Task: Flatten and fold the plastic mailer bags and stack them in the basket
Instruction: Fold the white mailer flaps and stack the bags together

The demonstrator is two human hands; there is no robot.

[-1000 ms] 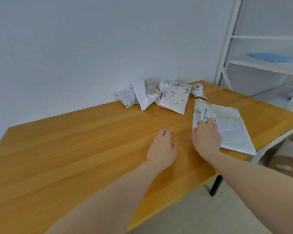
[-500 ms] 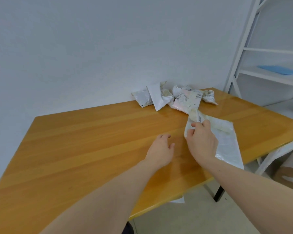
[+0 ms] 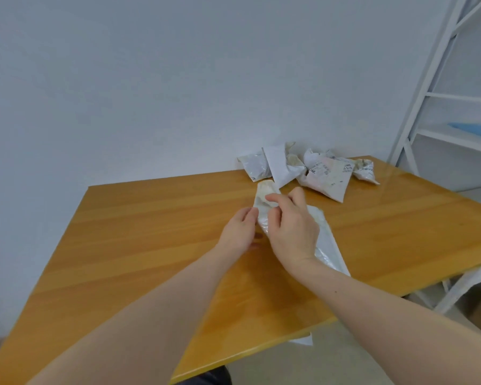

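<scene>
Pale grey wall [image 3: 150, 79] backs an orange-brown wooden counter [image 3: 139, 245], whose far edge meets the wall and whose near edge runs on a slant from lower left up to the right; most of its left and near surface lies bare, leaving broad room on that side. At the middle, the right hand [image 3: 292, 232] is curled with fingers and thumb closed on the upper part of a translucent white plastic mailer bag [image 3: 326, 245], pinching it near its crumpled top end. The left hand [image 3: 240, 232] sits just beside, fingers half curled, its fingertips touching the bag's left edge; whether it truly grips or only steadies the plastic cannot be told. The bag is bunched into a narrow, long shape, its long axis running from the far left, where the top rises a little off the wood, toward the near right, where the tail lies flat on the counter close to the right forearm. Beyond the hands, against the wall at the far edge, lies a pile of crumpled white and grey mailer bags with printed labels [image 3: 308, 170], apart from the held one. A white metal shelving frame [image 3: 428, 107] stands right of the counter, with a flat blue sheet [image 3: 475, 128] on one shelf.
</scene>
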